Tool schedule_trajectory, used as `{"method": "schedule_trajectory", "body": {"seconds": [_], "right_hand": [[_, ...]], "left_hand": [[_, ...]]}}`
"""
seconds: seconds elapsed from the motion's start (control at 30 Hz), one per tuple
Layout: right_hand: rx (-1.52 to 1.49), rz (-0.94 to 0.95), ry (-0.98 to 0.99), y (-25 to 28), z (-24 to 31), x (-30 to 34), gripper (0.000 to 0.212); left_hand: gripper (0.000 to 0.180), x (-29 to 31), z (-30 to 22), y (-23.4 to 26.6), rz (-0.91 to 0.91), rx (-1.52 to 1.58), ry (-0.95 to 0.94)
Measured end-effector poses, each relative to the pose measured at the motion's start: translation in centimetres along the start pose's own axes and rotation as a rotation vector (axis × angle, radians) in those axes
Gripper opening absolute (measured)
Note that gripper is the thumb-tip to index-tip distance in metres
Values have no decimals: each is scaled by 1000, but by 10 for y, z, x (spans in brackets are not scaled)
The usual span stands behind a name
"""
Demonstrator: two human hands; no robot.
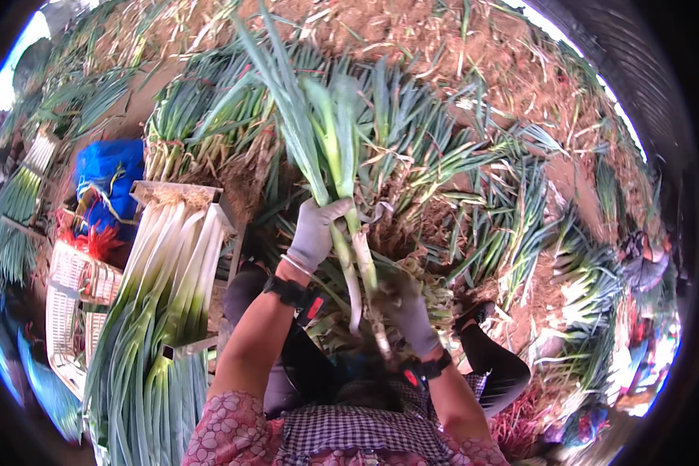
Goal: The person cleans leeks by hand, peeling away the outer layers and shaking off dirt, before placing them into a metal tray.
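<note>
My left hand (316, 231), in a pale glove, is closed around two long green onions (328, 147). Their green leaves point up and away, and their white lower ends hang toward my lap. One stalk has loose, brownish outer skin along its lower part. My right hand (413, 317), gloved too, is beside that stalk's lower end. Motion blur smears its fingers, so I cannot tell whether they grip the stalk. On my left, a pile of cleaned green onions (151, 287) lies on a metal rack (227, 210), roots at the far end.
Untrimmed green onions (450, 167) lie in heaps ahead and to the right on brown soil (419, 35). Beyond the rack are a white plastic basket (74, 307), red string (95, 241) and a blue bag (110, 175). Another person (645, 260) is at the far right.
</note>
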State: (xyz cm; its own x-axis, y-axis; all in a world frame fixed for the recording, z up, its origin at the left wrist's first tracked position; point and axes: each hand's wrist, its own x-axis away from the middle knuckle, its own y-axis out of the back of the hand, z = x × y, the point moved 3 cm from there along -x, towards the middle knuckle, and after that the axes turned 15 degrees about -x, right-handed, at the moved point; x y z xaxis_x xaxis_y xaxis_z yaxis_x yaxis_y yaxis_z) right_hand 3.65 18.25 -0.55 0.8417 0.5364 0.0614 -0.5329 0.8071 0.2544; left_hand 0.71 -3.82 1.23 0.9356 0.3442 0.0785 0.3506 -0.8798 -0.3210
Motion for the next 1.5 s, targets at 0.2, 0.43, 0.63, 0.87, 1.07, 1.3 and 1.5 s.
{"method": "schedule_trajectory", "body": {"seconds": [0.2, 0.43, 0.63, 0.87, 1.07, 1.3, 1.5], "right_hand": [[94, -42, 503, -49, 55, -106, 28], [251, 195, 72, -26, -51, 0, 16], [287, 305, -260, 11, -71, 1, 27], [-147, 305, 18, -40, -1, -59, 42], [425, -41, 382, -49, 35, -74, 30], [-419, 83, -282, -22, -16, 3, 26], [54, -74, 71, -24, 36, -54, 21]], "left_hand": [[20, -10, 2, 30, -157, -126, -3], [14, -18, -24, 68, -360, -87, -69], [19, -14, -14, 56, -264, -84, -81], [29, -15, -13, 39, -59, -41, -84], [25, -7, 7, 18, -13, -89, 74], [23, -24, -7, 26, 28, -11, 14], [24, -20, 7, 13, -60, -14, 39]]}}
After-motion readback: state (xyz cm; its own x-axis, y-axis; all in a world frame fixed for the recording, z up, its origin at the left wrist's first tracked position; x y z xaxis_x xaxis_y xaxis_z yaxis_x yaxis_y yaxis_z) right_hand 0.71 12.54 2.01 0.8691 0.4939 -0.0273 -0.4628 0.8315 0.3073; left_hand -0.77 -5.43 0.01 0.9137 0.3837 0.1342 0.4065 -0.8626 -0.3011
